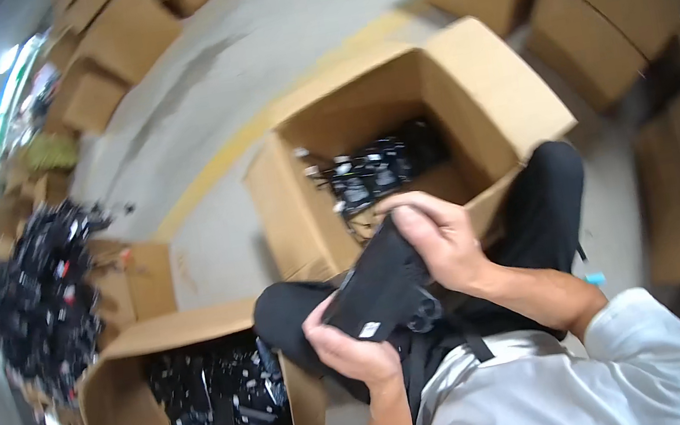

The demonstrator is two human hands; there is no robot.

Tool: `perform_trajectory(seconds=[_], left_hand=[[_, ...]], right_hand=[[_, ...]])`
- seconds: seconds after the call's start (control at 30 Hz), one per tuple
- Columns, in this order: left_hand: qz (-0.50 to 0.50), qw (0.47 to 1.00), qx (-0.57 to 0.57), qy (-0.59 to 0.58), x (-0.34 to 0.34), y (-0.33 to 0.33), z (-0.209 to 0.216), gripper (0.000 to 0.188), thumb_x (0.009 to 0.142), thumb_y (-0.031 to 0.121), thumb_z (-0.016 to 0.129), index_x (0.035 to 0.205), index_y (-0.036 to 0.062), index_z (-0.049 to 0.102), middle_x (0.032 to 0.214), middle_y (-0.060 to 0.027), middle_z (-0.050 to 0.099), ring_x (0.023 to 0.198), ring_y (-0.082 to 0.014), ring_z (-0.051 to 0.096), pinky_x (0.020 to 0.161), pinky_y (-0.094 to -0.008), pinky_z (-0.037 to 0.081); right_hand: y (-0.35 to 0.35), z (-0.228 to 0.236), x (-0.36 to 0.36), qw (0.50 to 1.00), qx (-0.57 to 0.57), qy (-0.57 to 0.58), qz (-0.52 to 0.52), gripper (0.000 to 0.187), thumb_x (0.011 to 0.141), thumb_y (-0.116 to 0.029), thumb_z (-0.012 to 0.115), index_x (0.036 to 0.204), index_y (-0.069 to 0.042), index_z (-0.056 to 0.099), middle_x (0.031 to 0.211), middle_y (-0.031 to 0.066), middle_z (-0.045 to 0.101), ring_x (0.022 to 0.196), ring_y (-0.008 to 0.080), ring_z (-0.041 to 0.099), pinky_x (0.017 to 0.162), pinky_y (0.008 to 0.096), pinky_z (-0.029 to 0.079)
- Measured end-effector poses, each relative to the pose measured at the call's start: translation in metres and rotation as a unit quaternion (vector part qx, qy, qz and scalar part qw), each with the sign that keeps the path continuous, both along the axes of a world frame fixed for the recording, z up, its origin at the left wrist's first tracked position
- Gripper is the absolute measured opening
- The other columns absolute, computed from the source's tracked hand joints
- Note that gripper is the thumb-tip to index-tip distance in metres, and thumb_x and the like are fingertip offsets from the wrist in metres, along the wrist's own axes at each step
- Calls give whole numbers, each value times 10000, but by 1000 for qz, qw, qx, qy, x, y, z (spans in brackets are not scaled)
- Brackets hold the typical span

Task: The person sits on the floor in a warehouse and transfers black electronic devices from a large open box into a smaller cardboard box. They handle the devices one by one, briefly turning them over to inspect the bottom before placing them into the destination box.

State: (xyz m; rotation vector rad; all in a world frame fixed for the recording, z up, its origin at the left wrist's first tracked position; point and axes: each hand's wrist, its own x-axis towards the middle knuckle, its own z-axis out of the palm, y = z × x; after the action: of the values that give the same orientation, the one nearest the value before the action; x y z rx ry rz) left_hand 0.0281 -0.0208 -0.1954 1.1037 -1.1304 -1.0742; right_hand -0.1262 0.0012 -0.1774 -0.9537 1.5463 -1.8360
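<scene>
A flat, black, rectangular item [376,285] with a small white label is held tilted in front of my lap, and its exact kind is unclear. My left hand [353,348] grips its lower-left end, fingers along the edge. At the upper end, my right hand [444,239] is closed around the corner with the thumb on top. A dark, clear-looking coil or loop [424,313] hangs beside the item near its lower right. Just beyond my hands stands an open cardboard box [278,213], with several black packed pieces [378,169] on its bottom.
To my left, another open cardboard box [176,329] holds many small black pieces [217,392]. A heap of black items [42,295] lies farther left. Stacked cartons [588,40] stand at the right, others [122,42] at the far left. A yellow line [218,169] crosses the grey floor.
</scene>
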Motion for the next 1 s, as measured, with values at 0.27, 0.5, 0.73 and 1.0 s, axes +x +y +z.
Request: perform_trajectory(seconds=[0.27, 0.5, 0.73, 1.0], left_hand=[[-93, 984, 79, 133, -43, -17, 13, 429, 1074, 347, 385, 1118, -50, 543, 1017, -156, 609, 955, -266, 641, 906, -383, 549], [-477, 843, 95, -232, -53, -90, 73, 738, 721, 247, 903, 1291, -75, 563, 1147, -124, 673, 1035, -199, 652, 937, -347, 524], [-486, 870, 57, 50, -126, -174, 83, 508, 987, 225, 683, 1379, -21, 471, 1261, -128, 641, 1134, -220, 659, 979, -375, 556], [-578, 759, 295, -50, -201, -192, -109, 608, 879, 224, 830, 1342, 13, 498, 1257, -56, 639, 1081, -184, 650, 965, -396, 524]], right_hand=[[8, -6, -44, 1000, -21, 18, 4, 299, 964, -199, 680, 1163, 25, 666, 985, 98, 708, 909, 144, 657, 822, 307, 539], [-37, 57, -109, 970, -56, 223, 84, 442, 839, -331, 767, 1044, 53, 688, 957, 209, 721, 876, 263, 715, 771, 376, 556], [-44, 49, -189, 891, 105, -3, 442, 455, 883, -286, 781, 1092, 73, 594, 817, 83, 672, 747, 123, 652, 694, 278, 547], [-73, -21, -303, 885, 232, -160, 370, 413, 989, -186, 630, 1258, 122, 574, 1049, 253, 675, 824, 189, 691, 777, 333, 639]])
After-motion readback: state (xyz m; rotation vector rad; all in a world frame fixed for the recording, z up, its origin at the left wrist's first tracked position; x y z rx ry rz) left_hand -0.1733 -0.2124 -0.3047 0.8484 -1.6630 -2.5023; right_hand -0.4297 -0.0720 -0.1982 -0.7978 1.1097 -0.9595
